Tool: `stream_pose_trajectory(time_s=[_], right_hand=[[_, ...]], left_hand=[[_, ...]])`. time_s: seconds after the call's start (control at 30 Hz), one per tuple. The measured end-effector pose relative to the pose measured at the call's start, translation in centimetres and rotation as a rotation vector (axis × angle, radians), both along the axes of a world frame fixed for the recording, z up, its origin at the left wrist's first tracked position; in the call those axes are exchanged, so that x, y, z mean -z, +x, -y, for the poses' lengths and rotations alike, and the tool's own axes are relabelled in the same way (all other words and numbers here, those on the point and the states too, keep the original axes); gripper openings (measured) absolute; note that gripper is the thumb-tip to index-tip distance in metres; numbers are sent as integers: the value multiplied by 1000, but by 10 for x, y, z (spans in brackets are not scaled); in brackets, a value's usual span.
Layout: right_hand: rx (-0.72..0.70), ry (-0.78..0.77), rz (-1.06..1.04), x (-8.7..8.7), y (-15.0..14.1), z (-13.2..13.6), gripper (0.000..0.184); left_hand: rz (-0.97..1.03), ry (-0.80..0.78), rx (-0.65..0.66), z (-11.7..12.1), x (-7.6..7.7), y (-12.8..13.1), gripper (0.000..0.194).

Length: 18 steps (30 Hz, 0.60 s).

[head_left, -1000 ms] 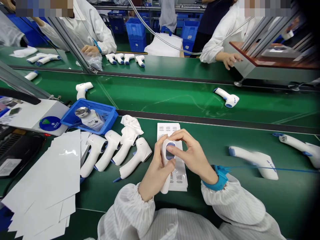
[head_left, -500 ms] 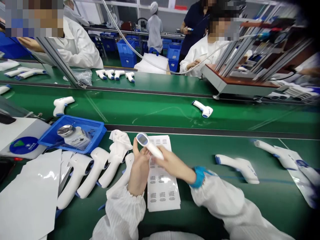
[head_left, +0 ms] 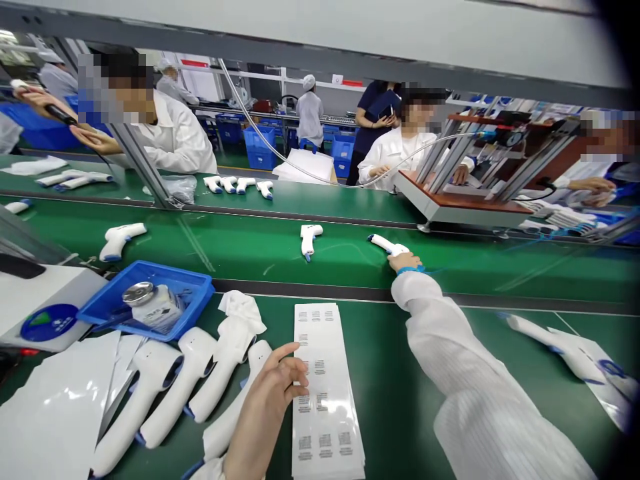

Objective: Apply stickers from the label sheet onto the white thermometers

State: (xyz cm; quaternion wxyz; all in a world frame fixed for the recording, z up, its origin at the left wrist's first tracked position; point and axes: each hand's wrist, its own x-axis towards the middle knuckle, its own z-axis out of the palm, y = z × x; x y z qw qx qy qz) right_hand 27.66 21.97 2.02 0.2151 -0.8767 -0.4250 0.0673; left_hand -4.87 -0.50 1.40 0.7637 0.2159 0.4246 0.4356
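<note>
Left hand (head_left: 273, 393) now empty, half-open — right hand (head_left: 404, 262) has moved far, closed on the belt's (head_left: 240, 250) right-hand infrared thermometer (head_left: 384, 243).

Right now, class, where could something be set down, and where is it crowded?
The green tabletop is bare between the white label sheets and the right striped sleeve; the green belt, between one white pistol-shaped device and another, left of the right hand. Near left is crowded: blue plastic tray, white devices, plain white sheets.

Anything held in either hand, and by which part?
Right hand is at the head end of a white gun on the belt; can't tell whether its fingers grip it. Left hand: open, nothing held.
</note>
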Motion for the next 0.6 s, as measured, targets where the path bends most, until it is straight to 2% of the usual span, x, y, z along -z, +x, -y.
stream_pose_trajectory(time_s=[0.07,0.1,0.2,0.23,0.33,0.4,0.43,0.47,0.6], right_hand=[[-111,-36,-107,-2,4,2,33],[-202,-52,-177,-2,0,4,32],[-535,-94,-388,1,-31,30,31],[-648,-115,-457,2,-45,45,36],[-1025,-184,-643,5,-82,94,56],[-1263,-164,-723,9,-95,118,64],[-1293,-124,-727,14,-97,126,62],[-1248,-66,-700,21,-98,130,55],[-847,142,-506,55,-91,128,18]], left_hand=[[3,13,-27,-5,0,4,40],[18,2,-80,-8,0,7,43],[158,-80,-280,-20,1,20,53],[233,-107,-292,-23,1,24,56],[402,-133,-122,-25,4,35,68],[421,-102,-3,-21,6,39,77],[400,-79,16,-17,7,40,80],[366,-51,13,-13,7,40,80],[197,10,-40,-3,6,39,78]])
